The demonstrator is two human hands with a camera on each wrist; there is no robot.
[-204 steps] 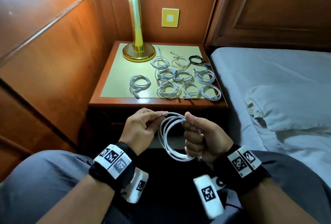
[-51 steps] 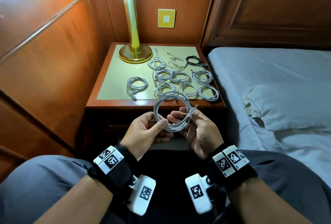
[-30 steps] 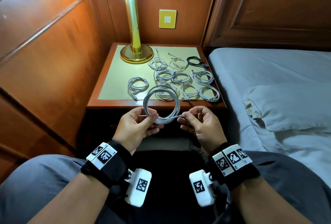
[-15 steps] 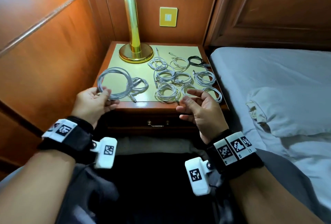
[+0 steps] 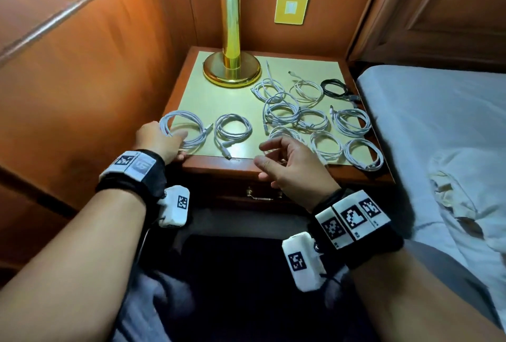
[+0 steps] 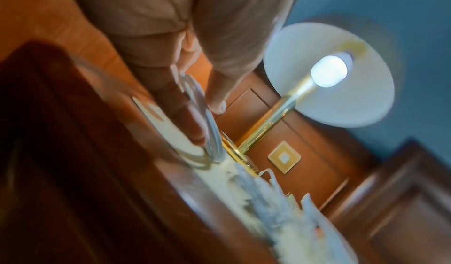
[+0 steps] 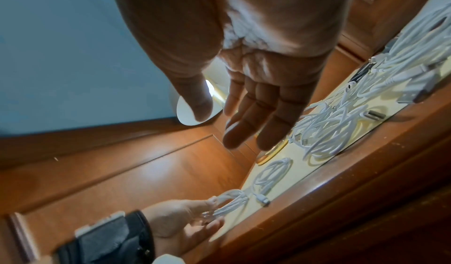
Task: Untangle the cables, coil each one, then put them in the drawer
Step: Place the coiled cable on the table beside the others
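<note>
A: Nearest first, what are the hands doing?

B: The right hand [image 5: 294, 169] hovers over the front edge of the desk [image 5: 213, 162], fingers loosely spread and holding nothing. At about nine o'clock from it, the left hand [image 5: 160, 140] pinches the near rim of a white coiled cable [image 5: 186, 129], which lies at the desk's front left corner.

A: And the drawer?

B: The drawer [image 5: 257, 193] sits under the desk's front edge, closed, its brass handle just below the right hand.

A: What lies beyond?

B: At three o'clock from the held coil is a second white coil [image 5: 232, 129], apart from it, one plug trailing to the desk edge. Further toward two o'clock is a cluster of white coils [image 5: 315, 125], several touching or overlapping. At the far right sits one black coil [image 5: 334, 88], and at twelve o'clock the brass lamp base [image 5: 231, 72].

A: How will the cable handle?

B: I judge it light, limp and smooth, so the loops will likely spring open or slide apart if lifted by one strand. Best to grip across the whole bundle, all turns together, with the plug tucked in. The overlapping coils may snag each other, so lift them singly.

A: Progress?

B: Coiling looks mostly done; nothing appears stowed yet.
</note>
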